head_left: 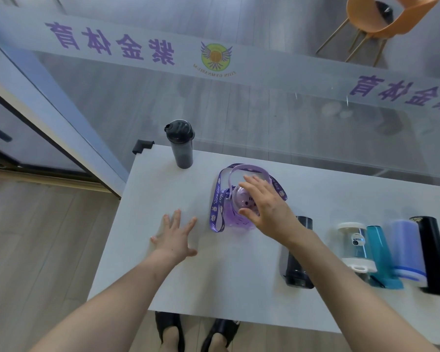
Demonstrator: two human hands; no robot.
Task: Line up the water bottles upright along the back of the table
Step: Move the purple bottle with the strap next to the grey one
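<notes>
A dark bottle (181, 146) is stood upright at the back left of the white desk (239, 275). The purple bottle (239, 209), with its strap looped around it, is covered by the right hand (267, 207), fingers spread over its lid. The left hand (174, 237) is laid flat, fingers splayed, holding nothing. Five bottles (381, 252) are lying on their sides at the right.
</notes>
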